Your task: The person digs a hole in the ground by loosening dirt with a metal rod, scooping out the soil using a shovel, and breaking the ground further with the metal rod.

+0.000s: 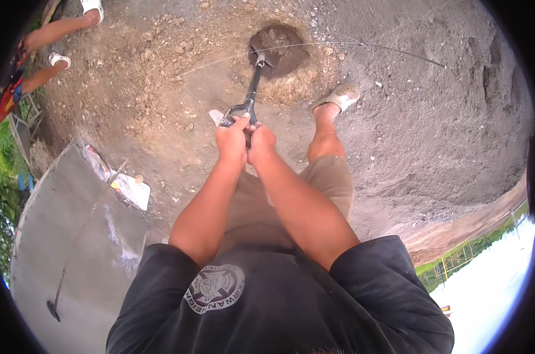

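Both of my hands are closed round the black D-shaped grip of a shovel [254,84]. My left hand [232,140] holds the left side of the grip, its thumb laid along the top. Right beside it, my right hand [261,143] is wrapped on the other side; its fingers are partly hidden. The shovel's shaft slants away from me, and its blade rests in a round hole [288,58] of dark, loose soil. Part of the blade is hidden by the dirt.
A thin line [314,43] crosses over the hole. My shoe [345,95] stands right of the shovel. At the upper left are another person's legs [61,29]. A grey concrete slab [72,224] lies left, with a long-handled tool [55,310] and a printed sack [131,192].
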{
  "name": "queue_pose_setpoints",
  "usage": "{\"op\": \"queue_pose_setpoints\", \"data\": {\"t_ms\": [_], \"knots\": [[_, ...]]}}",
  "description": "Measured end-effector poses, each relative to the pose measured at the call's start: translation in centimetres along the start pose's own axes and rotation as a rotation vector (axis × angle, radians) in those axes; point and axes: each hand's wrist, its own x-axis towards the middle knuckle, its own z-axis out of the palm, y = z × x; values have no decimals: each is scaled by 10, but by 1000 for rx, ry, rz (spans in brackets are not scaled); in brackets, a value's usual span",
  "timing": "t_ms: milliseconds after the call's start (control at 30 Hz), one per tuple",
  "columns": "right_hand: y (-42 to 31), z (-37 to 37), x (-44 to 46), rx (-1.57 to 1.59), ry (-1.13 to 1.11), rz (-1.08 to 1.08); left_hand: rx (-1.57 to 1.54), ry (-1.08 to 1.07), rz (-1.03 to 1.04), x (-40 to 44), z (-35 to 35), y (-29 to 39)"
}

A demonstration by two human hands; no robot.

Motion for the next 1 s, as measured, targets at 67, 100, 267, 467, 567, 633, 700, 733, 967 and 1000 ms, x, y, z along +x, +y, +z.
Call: {"op": "queue_pose_setpoints", "data": {"t_ms": [67, 100, 267, 467, 567, 633, 700, 733, 967, 1000], "knots": [[-40, -6, -4, -94, -69, 159, -180, -45, -16, 0, 19, -2], [-57, -14, 11, -157, -116, 167, -177, -36, -8, -1, 25, -3], [-113, -11, 144, -160, -348, 144, -62, 15, 67, -1, 26, -15], [-98, 72, 289, 45, -473, 322, -44, 119, 69, -7, 43, -10], [-100, 99, 334, 140, -511, 545, -40, 109, 80, -7, 31, -17], [-110, 108, 328, 69, -453, 608, -28, 94, 105, -7, 24, -19], [-110, 111, 334, -46, -453, 575, -14, 83, 98, -4, 22, -19], [-105, 113, 336, -110, -460, 567, -7, 88, 105, -6, 20, -17], [-81, 120, 304, -122, -373, 583, 63, 2, 138, -19, -27, 5], [-72, 111, 306, -112, -373, 561, 53, 2, 128, -21, -42, 3]]}}
